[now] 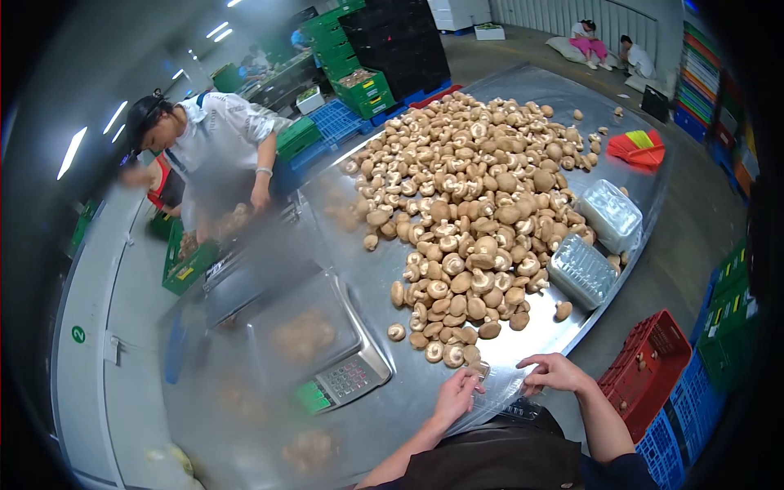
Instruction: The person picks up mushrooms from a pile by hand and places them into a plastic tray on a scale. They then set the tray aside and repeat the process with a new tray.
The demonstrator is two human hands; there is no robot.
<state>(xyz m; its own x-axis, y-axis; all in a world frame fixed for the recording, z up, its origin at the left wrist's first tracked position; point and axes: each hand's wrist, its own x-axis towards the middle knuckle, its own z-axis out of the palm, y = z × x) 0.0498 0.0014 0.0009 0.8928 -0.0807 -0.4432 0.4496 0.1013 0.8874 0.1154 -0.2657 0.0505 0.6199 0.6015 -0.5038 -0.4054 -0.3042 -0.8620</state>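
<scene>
At the table's front edge, my left hand [459,395] and my right hand [555,374] are closed on a clear plastic bag [498,396], one on each side of it. A large heap of brown mushrooms [482,204] lies just beyond them on the metal table [367,282]. Left of my hands stands a scale [347,376] with a keypad and a green display; its pan is blurred by a smear on the view. Clear plastic trays [582,272] are stacked at the heap's right side.
A co-worker [220,139] bends over a green crate [188,257] at the left. Near the table's right corner lies a red and yellow item [637,149]. A red crate [649,371] stands on blue pallets at the right. Two people sit far back.
</scene>
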